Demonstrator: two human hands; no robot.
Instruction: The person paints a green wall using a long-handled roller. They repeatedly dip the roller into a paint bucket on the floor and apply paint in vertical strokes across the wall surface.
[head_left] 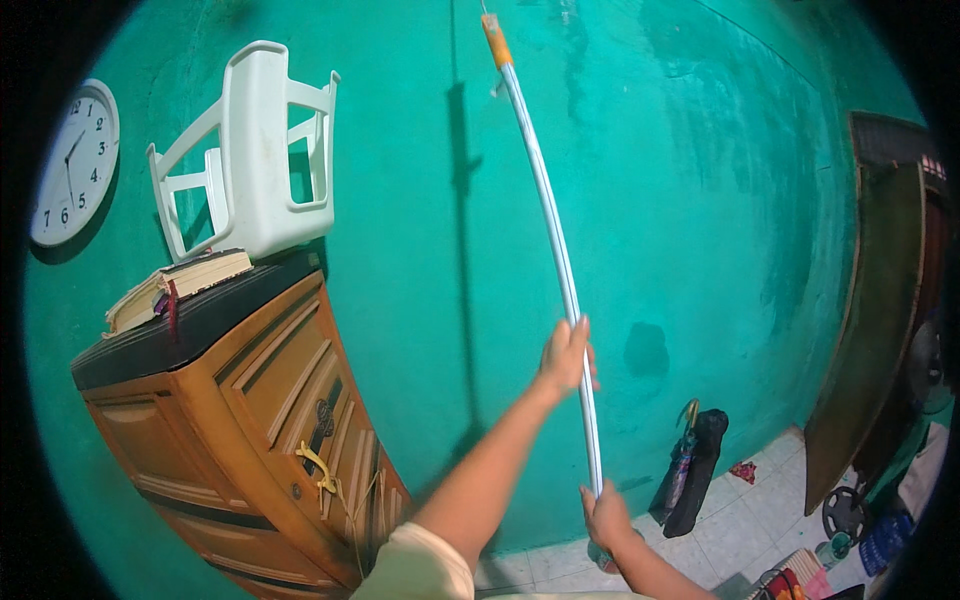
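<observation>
A long pale pole (548, 205) rises in front of the wall, slightly bent in this view and leaning left at its top. Its upper end carries an orange sleeve (497, 40) with a thin wire-like piece above it. My left hand (570, 358) is wrapped round the pole at mid-height. Lower down, near the pole's bottom end, my right hand (608, 518) grips it as well. Whatever the upper tip touches lies at the picture's top edge and cannot be made out.
To the left, a brown cabinet (270, 400) bears a thick book (190, 285) and a white plastic stool (260, 160). A round clock (80, 165) hangs beside them. On the right, umbrellas (695, 470) lean against the green wall (690, 200), near a door (870, 330) and a fan (930, 365).
</observation>
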